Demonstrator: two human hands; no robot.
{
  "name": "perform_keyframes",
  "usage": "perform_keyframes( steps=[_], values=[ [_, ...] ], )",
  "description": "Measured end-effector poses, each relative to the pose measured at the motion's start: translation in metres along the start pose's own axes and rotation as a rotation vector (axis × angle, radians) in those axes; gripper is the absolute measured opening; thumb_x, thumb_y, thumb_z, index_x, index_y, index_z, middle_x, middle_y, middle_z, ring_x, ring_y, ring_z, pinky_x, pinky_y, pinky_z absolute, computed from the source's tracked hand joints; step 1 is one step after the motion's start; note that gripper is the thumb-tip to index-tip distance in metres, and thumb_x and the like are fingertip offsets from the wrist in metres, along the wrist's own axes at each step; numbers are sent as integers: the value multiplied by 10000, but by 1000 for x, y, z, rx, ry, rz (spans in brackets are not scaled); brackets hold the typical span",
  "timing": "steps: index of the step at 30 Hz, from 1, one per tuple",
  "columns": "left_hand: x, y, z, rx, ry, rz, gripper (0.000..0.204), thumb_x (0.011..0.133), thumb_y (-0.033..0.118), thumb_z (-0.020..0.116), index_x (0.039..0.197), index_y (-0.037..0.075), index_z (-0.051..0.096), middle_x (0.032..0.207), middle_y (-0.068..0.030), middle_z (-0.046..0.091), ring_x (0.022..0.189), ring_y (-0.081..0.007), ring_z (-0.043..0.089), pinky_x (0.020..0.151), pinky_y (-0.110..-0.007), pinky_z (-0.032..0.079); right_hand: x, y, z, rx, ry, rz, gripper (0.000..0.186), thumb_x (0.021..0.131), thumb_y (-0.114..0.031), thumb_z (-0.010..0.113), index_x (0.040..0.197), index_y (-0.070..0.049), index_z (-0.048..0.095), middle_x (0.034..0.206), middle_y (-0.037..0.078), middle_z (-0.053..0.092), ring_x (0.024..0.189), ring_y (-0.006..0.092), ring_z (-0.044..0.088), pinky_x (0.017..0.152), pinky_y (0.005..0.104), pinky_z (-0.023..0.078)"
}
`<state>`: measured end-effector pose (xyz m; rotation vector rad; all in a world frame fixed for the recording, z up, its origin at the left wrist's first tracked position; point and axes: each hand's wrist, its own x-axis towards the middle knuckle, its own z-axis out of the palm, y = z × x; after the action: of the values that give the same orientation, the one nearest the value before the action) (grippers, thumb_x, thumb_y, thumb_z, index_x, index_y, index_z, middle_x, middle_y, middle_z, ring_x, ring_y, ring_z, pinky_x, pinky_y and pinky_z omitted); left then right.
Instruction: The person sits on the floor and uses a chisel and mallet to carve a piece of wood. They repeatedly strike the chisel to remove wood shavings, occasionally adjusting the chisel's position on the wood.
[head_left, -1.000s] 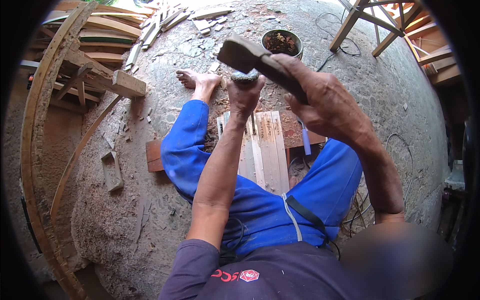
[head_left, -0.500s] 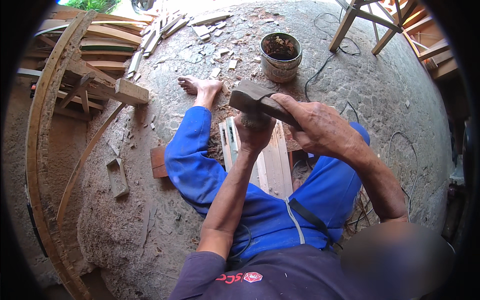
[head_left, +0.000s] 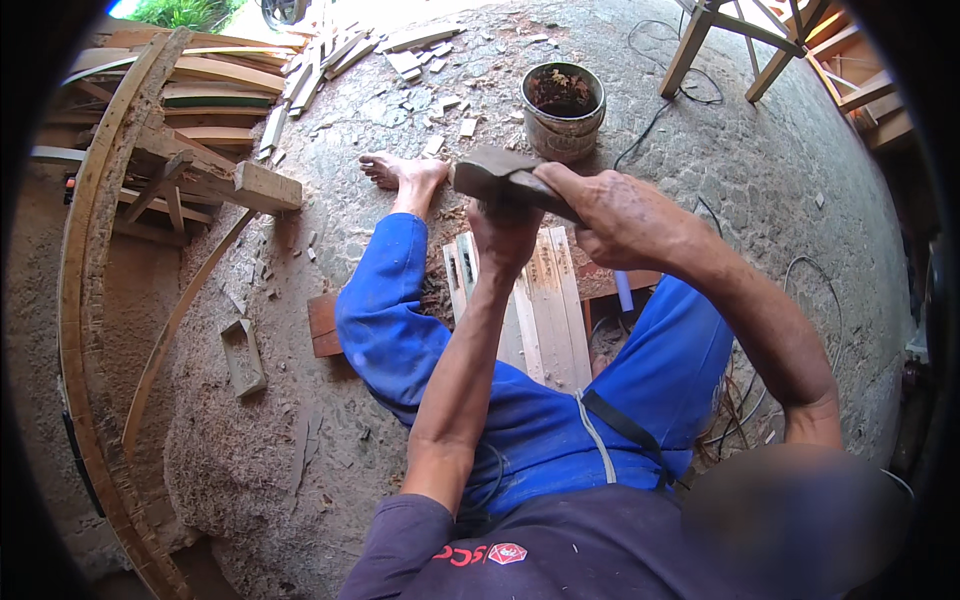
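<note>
Step in hand, I judge: striking. Bare left hand (head_left: 503, 240) is fisted around what seems a tool, hidden under the dark, block-headed wooden mallet (head_left: 490, 177), over pale, flat wooden boards (head_left: 552, 320); bare right hand (head_left: 628, 220) clamps the mallet's handle. Another blow requires lifting clear.

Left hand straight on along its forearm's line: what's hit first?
Probably the mallet, whose head overlaps the far end of the left hand in view; depth is unclear, so it may sit above that line.
</note>
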<state>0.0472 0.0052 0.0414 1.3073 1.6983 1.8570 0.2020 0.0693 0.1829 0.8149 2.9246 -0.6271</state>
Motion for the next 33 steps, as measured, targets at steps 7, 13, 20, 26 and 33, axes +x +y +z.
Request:
perform_keyframes(
  steps=[7,13,20,26,33],
  values=[
    [3,-12,-8,41,-29,-153,237,820,215,836,871,33,694,757,-73,702,653,-187,683,596,-353,527,-49,-1,58,687,278,193,667,872,-95,727,1482,-94,458,1044,131,696,954,271,698,914,400,524],
    [-84,27,-30,42,-235,319,170,811,77,801,826,48,635,728,-88,645,631,-229,654,573,-349,510,-74,-9,144,1423,185,536,702,896,-108,688,1512,-29,361,814,62,648,502,85,545,443,264,476],
    [-47,31,-45,105,-248,121,186,874,88,799,874,46,618,709,-43,613,566,-151,577,532,-329,466,-69,4,171,1544,24,652,669,875,-118,702,1460,-55,384,672,-5,548,484,74,523,424,268,479],
    [25,134,-30,443,-15,496,272,906,249,810,859,65,615,728,3,604,664,-110,544,643,-297,470,-67,12,169,1598,7,728,569,869,-119,705,1369,-53,441,706,-17,496,461,78,495,404,262,450],
    [30,26,-10,200,-70,147,256,830,196,827,880,13,655,725,-61,698,655,-190,681,683,-339,557,-59,4,166,1582,50,685,436,875,-128,707,1241,-68,477,713,-25,480,468,71,492,410,249,439]
  ],
)
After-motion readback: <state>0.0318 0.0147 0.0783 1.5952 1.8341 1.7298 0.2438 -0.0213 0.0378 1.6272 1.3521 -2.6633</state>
